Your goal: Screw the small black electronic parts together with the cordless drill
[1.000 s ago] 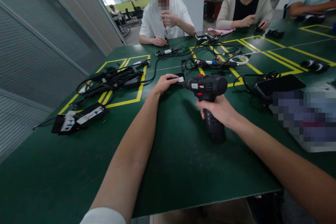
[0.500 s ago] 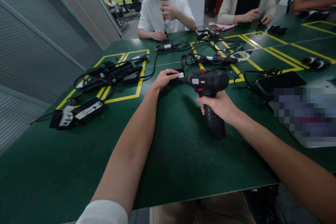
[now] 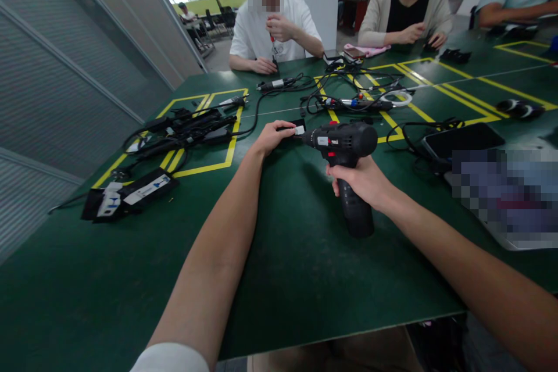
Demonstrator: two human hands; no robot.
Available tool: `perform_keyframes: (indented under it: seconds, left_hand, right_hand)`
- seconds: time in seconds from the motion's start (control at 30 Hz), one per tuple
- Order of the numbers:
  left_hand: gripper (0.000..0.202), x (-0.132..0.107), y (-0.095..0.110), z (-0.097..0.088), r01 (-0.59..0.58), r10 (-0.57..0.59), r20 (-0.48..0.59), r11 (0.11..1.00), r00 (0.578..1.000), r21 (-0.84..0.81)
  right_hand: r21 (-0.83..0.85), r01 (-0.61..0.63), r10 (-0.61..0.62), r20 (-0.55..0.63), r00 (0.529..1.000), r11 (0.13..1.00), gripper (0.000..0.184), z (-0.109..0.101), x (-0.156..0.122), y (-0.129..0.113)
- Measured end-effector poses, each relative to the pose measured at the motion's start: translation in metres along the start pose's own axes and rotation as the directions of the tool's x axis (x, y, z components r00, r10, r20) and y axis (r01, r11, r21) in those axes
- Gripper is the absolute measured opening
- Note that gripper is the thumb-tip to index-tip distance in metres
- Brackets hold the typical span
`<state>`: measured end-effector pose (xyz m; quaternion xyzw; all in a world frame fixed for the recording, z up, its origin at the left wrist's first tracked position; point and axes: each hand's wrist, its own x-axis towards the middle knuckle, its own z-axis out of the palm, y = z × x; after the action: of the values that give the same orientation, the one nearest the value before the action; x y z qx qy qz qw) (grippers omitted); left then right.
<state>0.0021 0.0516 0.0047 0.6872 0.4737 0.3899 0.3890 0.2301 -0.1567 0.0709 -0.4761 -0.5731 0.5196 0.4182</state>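
My right hand (image 3: 355, 179) is wrapped round the grip of a black cordless drill (image 3: 342, 142) with red marks, its chuck pointing left. My left hand (image 3: 274, 136) presses its fingers on a small flat black piece with a white label (image 3: 299, 130), which lies on the green table. The drill's tip comes close to the black piece beside my left fingertips; whether it touches, I cannot tell. The undersides of my left fingers are hidden.
Black cables and adapters (image 3: 187, 133) lie in a yellow-taped area at left, near a labelled black pouch (image 3: 148, 189). More cables (image 3: 357, 102) spread beyond the drill. A phone (image 3: 464, 142) rests at right. Across the table, a person (image 3: 276, 32) holds a red-handled screwdriver.
The view has tilted slightly upward, so the scene sits a little lower. Both my hands, the drill and the black piece keep nearly the same arrangement.
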Motion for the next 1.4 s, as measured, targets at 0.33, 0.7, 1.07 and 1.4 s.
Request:
perform_keyframes:
  seconds: [0.33,0.7,1.07,1.4]
  left_hand:
    - [0.041,0.0019,-0.0045,-0.0008,-0.05,0.05,0.014,0.998,0.999,0.031]
    - [0.041,0.0024,-0.003,0.0003,-0.045,0.045,-0.005,0.996,0.999,0.075]
    - [0.041,0.0021,-0.0027,0.0004,-0.064,0.064,0.002,0.995,0.998,0.078]
    - [0.043,0.0001,-0.0006,0.0017,-0.048,0.048,-0.002,0.996,0.999,0.069]
  right_hand:
    - [0.002,0.005,-0.005,-0.003,1.0,1.0,0.008,-0.001,0.0,0.0012]
    - [0.004,-0.003,0.003,-0.035,0.999,1.0,0.009,-0.0016,-0.0001,0.0029]
    - [-0.005,0.011,-0.012,-0.021,1.0,1.0,0.008,-0.0014,-0.0009,0.0019]
    - [0.001,0.027,-0.027,-0.037,0.999,1.0,0.01,0.0004,-0.0002,0.0027]
